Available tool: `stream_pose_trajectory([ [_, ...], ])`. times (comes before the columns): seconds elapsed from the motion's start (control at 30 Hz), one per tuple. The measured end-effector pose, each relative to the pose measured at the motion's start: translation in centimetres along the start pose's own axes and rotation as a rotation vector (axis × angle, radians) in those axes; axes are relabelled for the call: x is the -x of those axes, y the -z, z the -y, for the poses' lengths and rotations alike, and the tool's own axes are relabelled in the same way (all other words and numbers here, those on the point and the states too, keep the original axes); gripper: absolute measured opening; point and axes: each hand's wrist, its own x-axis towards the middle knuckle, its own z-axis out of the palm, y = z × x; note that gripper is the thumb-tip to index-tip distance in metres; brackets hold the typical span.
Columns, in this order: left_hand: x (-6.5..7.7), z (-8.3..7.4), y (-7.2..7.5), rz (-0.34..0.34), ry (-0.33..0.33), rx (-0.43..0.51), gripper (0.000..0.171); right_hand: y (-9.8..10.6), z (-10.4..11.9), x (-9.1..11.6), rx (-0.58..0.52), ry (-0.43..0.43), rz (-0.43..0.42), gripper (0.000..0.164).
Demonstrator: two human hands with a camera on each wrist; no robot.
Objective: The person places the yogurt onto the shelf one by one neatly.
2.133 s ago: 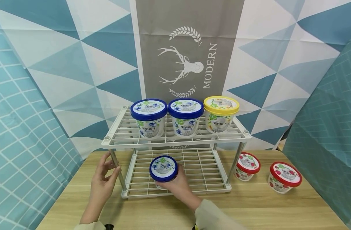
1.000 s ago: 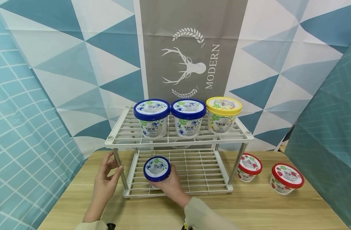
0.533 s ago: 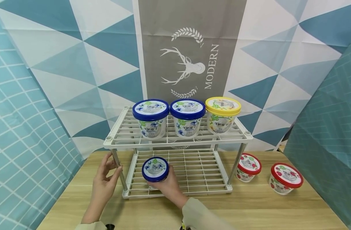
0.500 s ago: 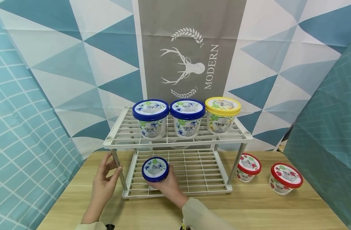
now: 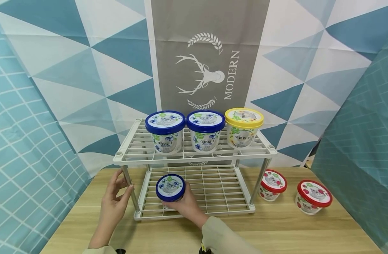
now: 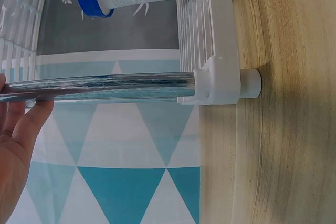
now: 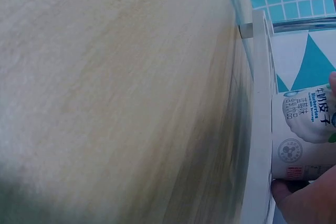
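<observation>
My right hand (image 5: 190,206) grips a blue-lidded blueberry cup (image 5: 170,187) at the left part of the white rack's (image 5: 197,161) lower shelf. Seen from the right wrist, the base of this cup (image 7: 302,129) meets the shelf edge, with fingers at its sides. My left hand (image 5: 115,204) holds the front left metal post (image 5: 127,176) between thumb and fingers, under the top shelf; the left wrist view shows the fingertips against the post (image 6: 126,85). Up on the top shelf stand two blue-lidded cups (image 5: 166,132) (image 5: 206,132) and a yellow-lidded cup (image 5: 243,127).
Two red-lidded cups (image 5: 272,185) (image 5: 312,197) stand on the wooden table (image 5: 276,233), right of the rack. A patterned cloth (image 5: 117,70) hangs behind, and tile-print cloths (image 5: 22,158) flank both sides. The top shelf overhangs the lower one.
Compared with about two seconds ago, the right hand and its cup have shifted left along the lower shelf. During the last half second they barely move. The left hand stays at the post.
</observation>
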Motion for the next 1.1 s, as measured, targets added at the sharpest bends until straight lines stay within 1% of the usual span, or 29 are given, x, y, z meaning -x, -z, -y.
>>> stream_pose_trajectory([
  [0.17, 0.0, -0.2, 0.1, 0.005, 0.004, -0.002, 0.068, 0.1, 0.1, 0.0, 0.004, -0.003, 0.003, 0.097],
  [0.33, 0.0, -0.5, 0.2, 0.012, 0.025, -0.008, 0.068, 0.1, 0.1, 0.0, 0.004, -0.009, 0.002, 0.097],
  [0.6, 0.0, -0.6, 0.1, 0.014, 0.036, -0.013, 0.067, 0.7, -0.2, 0.3, -0.035, -0.065, 0.035, 0.097],
  [0.8, -0.1, -0.5, 0.0, 0.011, 0.032, -0.003, 0.067, 1.7, -0.4, 0.5, 0.017, -0.08, 0.011, 0.096],
  [0.87, -0.1, -0.6, 0.1, 0.012, 0.029, -0.004, 0.067, 2.1, -0.5, 0.6, 0.025, -0.081, 0.001, 0.092],
  [1.1, -0.1, -0.6, 0.1, 0.02, 0.032, -0.012, 0.067, 3.9, -0.9, 0.9, 0.025, -0.063, -0.03, 0.066],
])
